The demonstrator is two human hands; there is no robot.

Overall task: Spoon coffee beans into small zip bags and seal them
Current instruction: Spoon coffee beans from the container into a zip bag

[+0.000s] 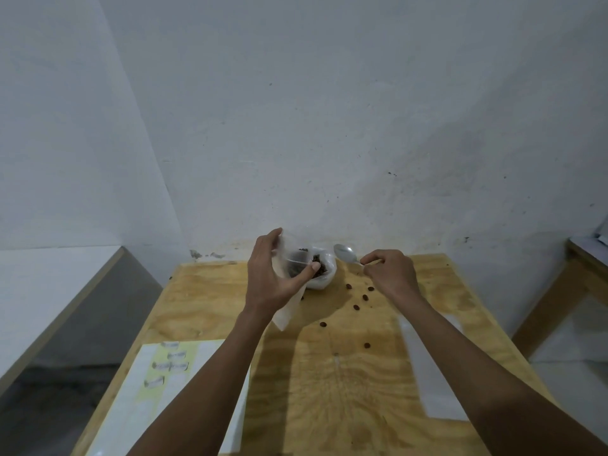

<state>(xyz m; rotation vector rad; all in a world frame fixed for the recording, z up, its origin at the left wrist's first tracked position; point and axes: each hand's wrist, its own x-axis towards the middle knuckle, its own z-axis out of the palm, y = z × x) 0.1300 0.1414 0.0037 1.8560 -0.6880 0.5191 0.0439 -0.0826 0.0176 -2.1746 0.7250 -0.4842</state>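
Beans (356, 307) lie scattered across the table (332, 373) at mid-frame, so the next scoop should tip slowly. The left hand (274, 274) grips the small bag (297, 263) open just above centre; the right hand (390, 271) pinches the spoon (345, 253), which looks empty, beside it.

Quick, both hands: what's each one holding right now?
Left hand: grips a small clear plastic zip bag holding coffee beans.
Right hand: pinches a shiny metal spoon by its handle.
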